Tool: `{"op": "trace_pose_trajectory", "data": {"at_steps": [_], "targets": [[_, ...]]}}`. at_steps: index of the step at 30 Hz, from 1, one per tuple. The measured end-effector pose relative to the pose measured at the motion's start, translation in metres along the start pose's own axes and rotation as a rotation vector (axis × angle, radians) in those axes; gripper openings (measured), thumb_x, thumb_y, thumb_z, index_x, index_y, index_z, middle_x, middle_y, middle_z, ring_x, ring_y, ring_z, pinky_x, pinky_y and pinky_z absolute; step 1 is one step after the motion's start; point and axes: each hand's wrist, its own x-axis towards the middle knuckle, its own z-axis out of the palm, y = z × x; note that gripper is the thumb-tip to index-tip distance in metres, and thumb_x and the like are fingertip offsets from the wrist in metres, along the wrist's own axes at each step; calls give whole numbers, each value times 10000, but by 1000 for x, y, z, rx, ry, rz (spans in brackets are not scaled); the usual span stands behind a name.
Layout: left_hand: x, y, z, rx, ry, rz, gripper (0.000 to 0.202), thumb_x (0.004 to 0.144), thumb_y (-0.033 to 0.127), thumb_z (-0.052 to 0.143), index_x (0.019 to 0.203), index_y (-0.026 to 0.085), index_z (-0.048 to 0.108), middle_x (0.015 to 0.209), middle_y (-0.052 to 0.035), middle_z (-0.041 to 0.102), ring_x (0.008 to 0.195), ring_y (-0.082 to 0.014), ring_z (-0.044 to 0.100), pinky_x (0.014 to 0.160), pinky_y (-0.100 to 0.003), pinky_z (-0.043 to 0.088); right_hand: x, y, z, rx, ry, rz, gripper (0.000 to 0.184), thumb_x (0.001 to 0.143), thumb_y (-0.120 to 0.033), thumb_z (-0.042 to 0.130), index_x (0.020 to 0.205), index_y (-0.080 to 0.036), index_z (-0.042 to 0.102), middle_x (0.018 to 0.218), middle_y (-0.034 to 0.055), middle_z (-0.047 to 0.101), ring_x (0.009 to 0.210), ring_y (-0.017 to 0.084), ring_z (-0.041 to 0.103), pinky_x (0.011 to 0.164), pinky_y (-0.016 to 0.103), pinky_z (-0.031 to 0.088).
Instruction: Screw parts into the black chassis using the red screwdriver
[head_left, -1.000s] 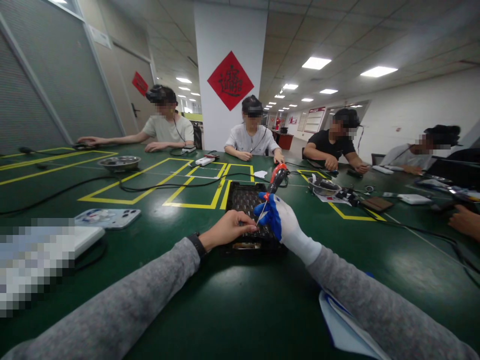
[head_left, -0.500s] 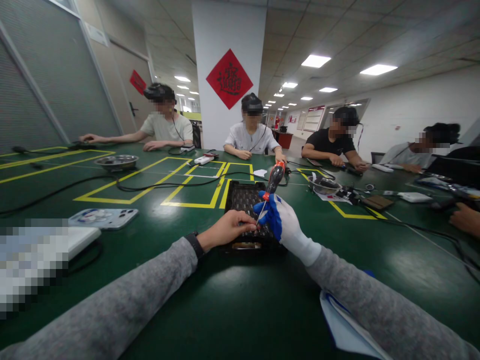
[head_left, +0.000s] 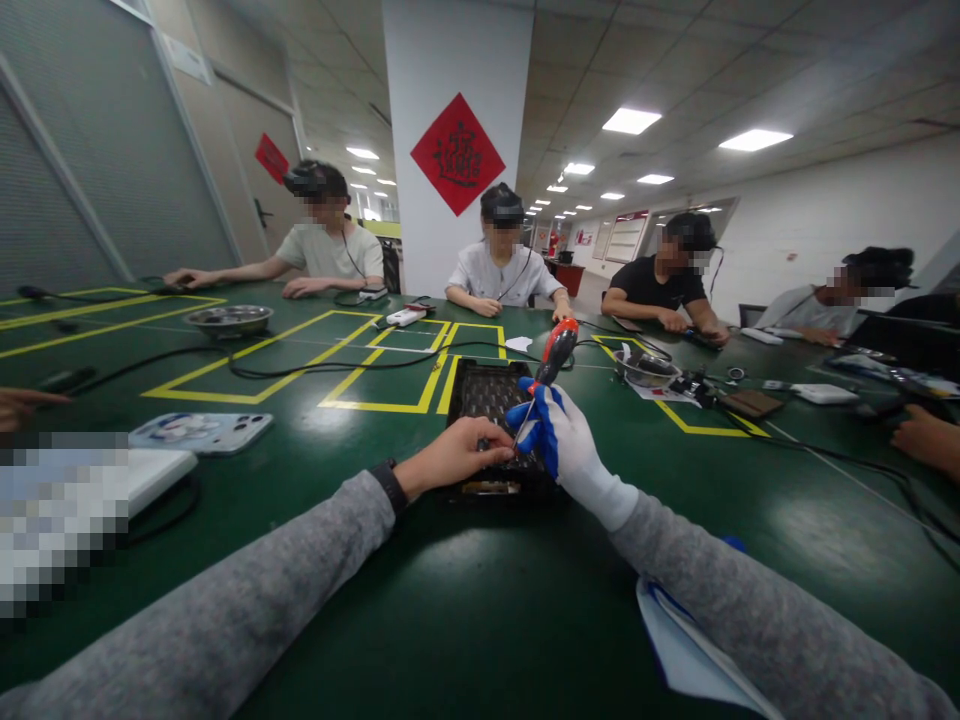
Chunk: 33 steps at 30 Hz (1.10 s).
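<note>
A screwdriver point(head_left: 553, 358) is held upright but tilted, its handle leaning up and away to the right, above a black tray point(head_left: 487, 395) that lies on the green table point(head_left: 480, 600) straight ahead of the person. The handle is bulbous, red at the top and at the collar and black around the middle, and a thin bright metal shaft runs from it down and to the left toward the tray's near part. The shaft just below the handle is gripped by the right hand point(head_left: 564, 440), which is covered by a white glove with blue fingertips; those fingers are closed around the tool. The bare left hand point(head_left: 450, 455) is laid on the near edge of the tray, with its fingers drawn together right at the tip of the shaft; whether anything small is pinched between them cannot be told. A dark band is worn on the left wrist, and both arms are clad in grey sleeves. The tray is rectangular, with a fine grid-like pattern across its top. A phone point(head_left: 201, 432) is seen lying flat well to the left, a metal bowl point(head_left: 646, 370) stands to the right beyond the tray, and a white sheet point(head_left: 682, 655) lies under the right forearm.
</note>
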Motion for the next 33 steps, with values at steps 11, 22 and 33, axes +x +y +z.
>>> {"op": "trace_pose_trajectory", "data": {"at_steps": [11, 22, 33], "targets": [[0, 0, 0, -25, -3, 25, 192, 809, 294, 555, 822, 139, 668, 836, -38, 661, 792, -127, 577, 774, -239, 426, 2, 5, -4, -28, -10, -41, 403, 813, -490, 471, 1092, -205, 522, 685, -11, 620, 435, 89, 546, 420, 214, 461], [1, -1, 0, -16, 12, 11, 183, 793, 299, 573, 822, 138, 655, 803, -29, 645, 768, -127, 556, 761, -245, 415, -1, 3, -3, -72, -30, -45, 423, 803, -499, 481, 1098, -200, 524, 675, -18, 605, 447, 82, 538, 431, 206, 465], [0, 0, 1, -49, 32, -53, 222, 773, 337, 591, 825, 129, 648, 798, -33, 649, 754, -134, 574, 731, -242, 434, -2, 2, -1, -70, -28, -68, 417, 812, -498, 469, 1116, -215, 503, 682, -20, 609, 446, 83, 542, 427, 203, 461]]}}
